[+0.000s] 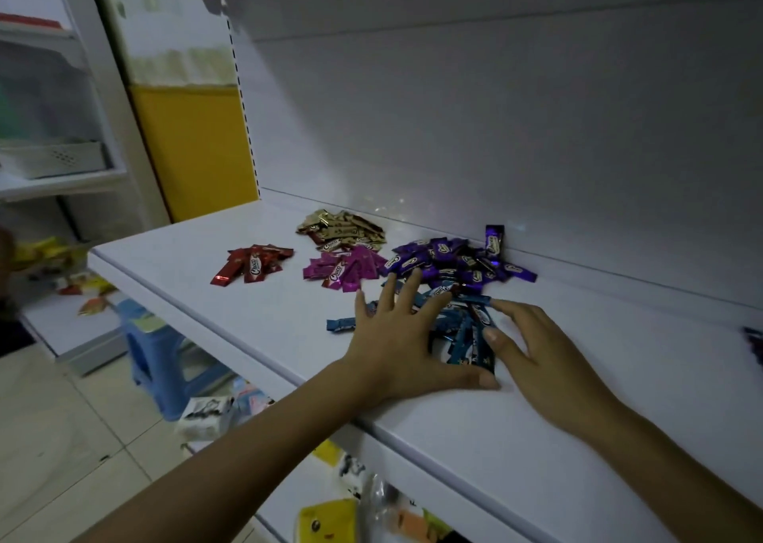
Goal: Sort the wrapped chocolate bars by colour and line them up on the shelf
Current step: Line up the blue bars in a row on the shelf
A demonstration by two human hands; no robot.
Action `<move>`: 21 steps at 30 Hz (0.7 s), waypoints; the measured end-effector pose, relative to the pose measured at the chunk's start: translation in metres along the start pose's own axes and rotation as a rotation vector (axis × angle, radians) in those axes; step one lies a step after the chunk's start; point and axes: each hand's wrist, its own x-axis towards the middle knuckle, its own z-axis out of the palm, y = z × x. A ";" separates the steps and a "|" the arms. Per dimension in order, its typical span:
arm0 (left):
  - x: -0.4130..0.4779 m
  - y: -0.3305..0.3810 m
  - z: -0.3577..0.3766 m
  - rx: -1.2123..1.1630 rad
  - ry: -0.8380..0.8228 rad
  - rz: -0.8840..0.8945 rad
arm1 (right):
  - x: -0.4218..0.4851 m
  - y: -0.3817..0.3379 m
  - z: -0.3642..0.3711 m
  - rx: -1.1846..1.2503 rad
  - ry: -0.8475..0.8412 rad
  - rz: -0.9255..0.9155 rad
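Wrapped chocolate bars lie in colour groups on a white shelf [173,253]: a red pile [252,268] at the left, gold [342,230] behind, pink [342,272] in front of the gold, purple [458,263] against the back wall. A heap of blue bars [462,334] lies nearest to me, with one blue bar [340,324] off to its left. My left hand [396,336] lies flat with spread fingers on the left side of the blue heap. My right hand [532,348] touches the heap's right side with straight fingers and thumb.
One purple bar [755,346] lies at the far right edge of view. A blue plastic stool [161,356] stands on the tiled floor below left. Lower shelves hold yellow and white packets [328,524]. A white back panel rises behind the shelf.
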 end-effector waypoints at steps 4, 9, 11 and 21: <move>0.006 -0.002 -0.004 0.085 -0.090 0.027 | 0.005 0.000 0.002 0.010 -0.017 0.052; 0.003 0.001 -0.006 0.064 -0.043 0.068 | 0.035 -0.010 0.006 -0.344 -0.253 0.035; -0.001 0.002 -0.009 0.071 -0.040 0.079 | 0.042 -0.016 0.011 -0.328 -0.272 0.047; -0.006 0.060 0.001 -0.121 -0.121 0.372 | -0.021 0.007 -0.022 -0.141 -0.045 0.141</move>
